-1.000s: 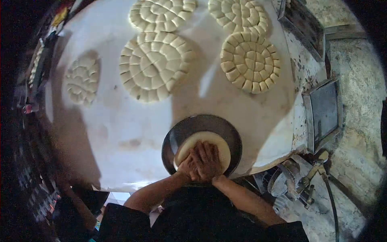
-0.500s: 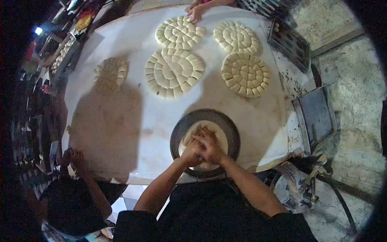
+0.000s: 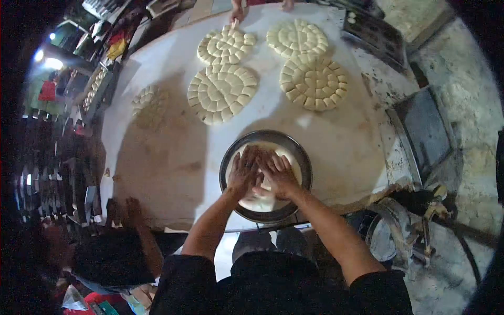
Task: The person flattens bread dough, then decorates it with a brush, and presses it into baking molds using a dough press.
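Observation:
A round dark pan [image 3: 307,176] stands near the front edge of the table, with a pale disc of dough [image 3: 260,203] inside it. My left hand [image 3: 243,170] lies flat on the left part of the dough, fingers stretched out and pointing away from me. Beside it, my right hand [image 3: 278,173] presses on the dough with its fingers spread. The two hands are close together at the index fingers and thumbs. They cover much of the middle of the dough. Neither hand holds anything.
Beyond the pan lie several rounds of dough cut into pieces [image 3: 223,93] on the white table [image 3: 173,63]. Another person's hand [image 3: 237,13] touches one at the far edge. A person in dark clothes [image 3: 113,257] is at the left. Metal trays [image 3: 424,131] stand at the right.
My hands were clasped over each other on the dough; now they are apart, flat, with fingers stretched out. The far person's hand has shifted left. The camera view has shifted slightly.

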Demonstrator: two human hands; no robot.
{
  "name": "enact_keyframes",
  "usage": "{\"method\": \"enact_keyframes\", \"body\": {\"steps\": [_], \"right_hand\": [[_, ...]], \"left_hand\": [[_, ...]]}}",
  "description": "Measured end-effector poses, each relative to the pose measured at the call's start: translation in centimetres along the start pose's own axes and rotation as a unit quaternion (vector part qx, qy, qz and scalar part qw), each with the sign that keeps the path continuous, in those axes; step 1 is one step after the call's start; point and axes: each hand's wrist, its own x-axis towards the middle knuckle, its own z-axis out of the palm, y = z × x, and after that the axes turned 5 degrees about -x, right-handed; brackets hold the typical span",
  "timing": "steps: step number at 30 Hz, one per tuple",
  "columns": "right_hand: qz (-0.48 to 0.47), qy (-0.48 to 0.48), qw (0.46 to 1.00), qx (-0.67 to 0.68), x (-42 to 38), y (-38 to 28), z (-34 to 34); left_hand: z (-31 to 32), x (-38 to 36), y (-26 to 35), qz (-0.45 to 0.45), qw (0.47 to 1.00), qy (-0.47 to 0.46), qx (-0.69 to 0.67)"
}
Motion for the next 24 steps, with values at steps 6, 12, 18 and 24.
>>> {"method": "enact_keyframes", "body": {"steps": [6,12,18,24], "right_hand": [[0.153,-0.002,0.828,0.54,-0.7,5.3,-4.6],[0.203,0.167,0.933,0.245,-5.6,-6.0,-1.5],[0.211,0.05,0.976,0.029,-3.9,-8.5,-0.9],[0.089,-0.112,0.91,0.389,-1.5,8.5,1.9]], "left_hand": [[-4.3,2.5,-1.8,-0.088,0.87,-0.097,-0.476],[4.7,-4.4,4.1,0.056,0.762,-0.061,-0.642],[2.1,-3.7,5.3,0.134,0.778,-0.077,-0.609],[3.3,5.1,-0.9,0.204,0.89,-0.274,-0.301]]}}
